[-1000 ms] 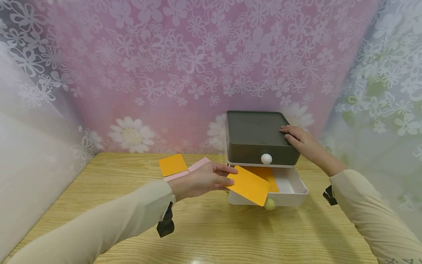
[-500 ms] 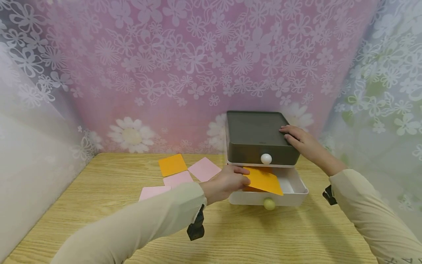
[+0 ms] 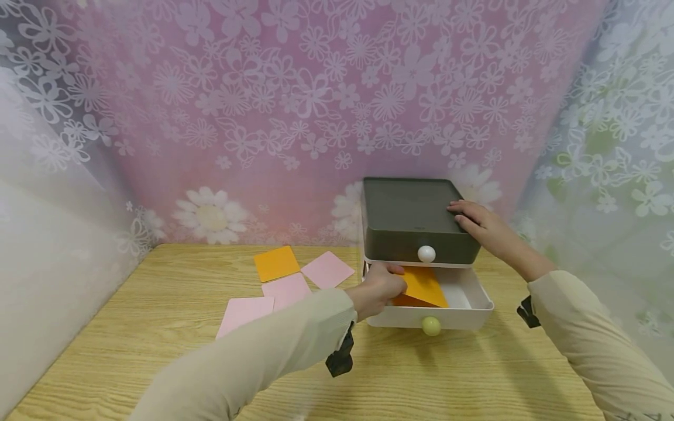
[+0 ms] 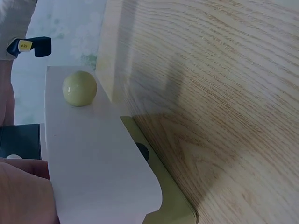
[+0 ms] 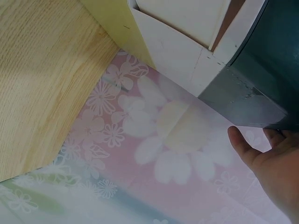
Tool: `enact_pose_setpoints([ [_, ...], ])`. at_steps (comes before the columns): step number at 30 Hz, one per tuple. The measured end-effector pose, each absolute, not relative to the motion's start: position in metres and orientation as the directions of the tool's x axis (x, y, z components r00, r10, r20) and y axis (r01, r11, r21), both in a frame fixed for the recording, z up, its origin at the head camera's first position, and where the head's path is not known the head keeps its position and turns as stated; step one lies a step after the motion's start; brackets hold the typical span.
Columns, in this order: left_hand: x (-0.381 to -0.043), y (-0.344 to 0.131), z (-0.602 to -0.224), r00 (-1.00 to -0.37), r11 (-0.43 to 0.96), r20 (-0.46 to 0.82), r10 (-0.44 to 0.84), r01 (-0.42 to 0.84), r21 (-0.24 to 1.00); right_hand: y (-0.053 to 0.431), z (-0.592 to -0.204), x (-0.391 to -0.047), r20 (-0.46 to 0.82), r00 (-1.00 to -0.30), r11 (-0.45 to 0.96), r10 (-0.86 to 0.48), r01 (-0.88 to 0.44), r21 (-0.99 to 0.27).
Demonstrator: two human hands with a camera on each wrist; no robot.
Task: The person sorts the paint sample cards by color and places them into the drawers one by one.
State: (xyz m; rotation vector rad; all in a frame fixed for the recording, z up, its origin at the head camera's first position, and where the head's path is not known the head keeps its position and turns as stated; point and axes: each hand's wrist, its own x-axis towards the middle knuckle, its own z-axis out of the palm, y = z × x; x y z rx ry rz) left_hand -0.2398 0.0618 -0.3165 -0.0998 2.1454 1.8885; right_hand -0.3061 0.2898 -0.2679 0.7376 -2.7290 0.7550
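My left hand (image 3: 380, 287) reaches over the left side of the pulled-out white drawer (image 3: 474, 318), fingers curled at the edge of an orange card (image 3: 425, 286). That card lies low inside the drawer, tilted above a darker orange surface. In the left wrist view the drawer front with its yellow-green knob (image 4: 80, 88) hides the fingertips; only part of the hand (image 4: 25, 193) shows. My right hand (image 3: 481, 227) rests on the right edge of the dark grey top (image 3: 411, 202) of the drawer box. In the right wrist view the thumb and fingers (image 5: 240, 142) touch its side.
Left of the box, an orange card (image 3: 276, 264) and several pink cards (image 3: 327, 269) lie on the wooden table (image 3: 421, 380). The upper drawer, with a white knob (image 3: 426, 254), is closed. A flowered curtain (image 3: 295, 117) hangs behind.
My left hand has moved right and into the drawer, lowering the orange card from above the drawer front to inside it. My right hand has stayed on the box top.
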Motion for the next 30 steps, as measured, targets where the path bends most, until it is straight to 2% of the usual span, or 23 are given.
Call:
enact_pose_setpoints([
  [21, -0.240, 0.066, -0.315, -0.944, 0.195, -0.309, 0.116, -0.283, 0.939, 0.291, -0.265, -0.302, 0.253, -0.887, 0.785, -0.386, -0.460, -0.415],
  [30, -0.236, 0.061, -0.307, -0.934, 0.173, -0.315, 0.168, -0.287, 0.942, 0.290, -0.263, -0.301, 0.235, -0.895, 0.783, -0.380, -0.447, -0.433],
])
